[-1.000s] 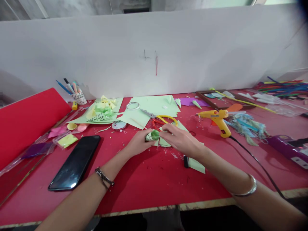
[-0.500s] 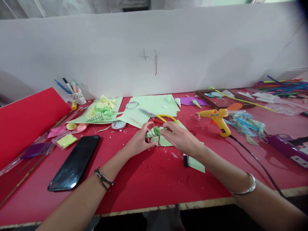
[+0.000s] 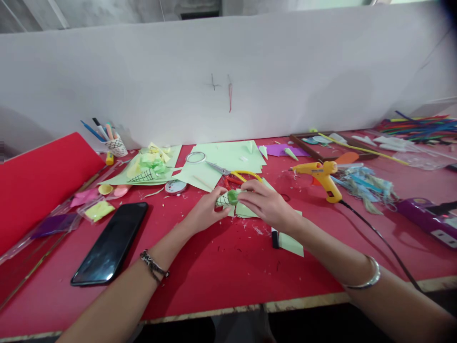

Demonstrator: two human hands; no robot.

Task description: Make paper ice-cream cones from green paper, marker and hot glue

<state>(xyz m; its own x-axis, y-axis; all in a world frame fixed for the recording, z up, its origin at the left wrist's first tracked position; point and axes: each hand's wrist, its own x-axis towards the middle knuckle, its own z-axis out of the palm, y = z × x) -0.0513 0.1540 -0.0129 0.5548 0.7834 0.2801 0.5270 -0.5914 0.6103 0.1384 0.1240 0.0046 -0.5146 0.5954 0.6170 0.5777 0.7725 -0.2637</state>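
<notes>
My left hand [image 3: 205, 212] grips a small paper cone [image 3: 224, 199] with a black grid pattern, held on its side just above the red table [image 3: 228, 276]. A green ball of paper [image 3: 233, 196] sits in the cone's mouth. My right hand [image 3: 266, 205] pinches that green paper with thumb and fingertips. Both hands are closed. Under them lie pale green paper pieces [image 3: 250, 209] and red-and-yellow scissors [image 3: 239, 179].
A black phone [image 3: 110, 243] lies front left, a red sheet [image 3: 39, 178] beyond it. A yellow glue gun [image 3: 323, 177] with its black cord lies to the right. A pen cup [image 3: 116, 145], green paper sheets [image 3: 224, 159], a wooden tray [image 3: 321, 147] and pipe cleaners [image 3: 421, 128] line the back.
Both hands have lifted the cone slightly and shifted it a little away from me. The right fingers went from covering the green paper to pinching it at the cone's mouth.
</notes>
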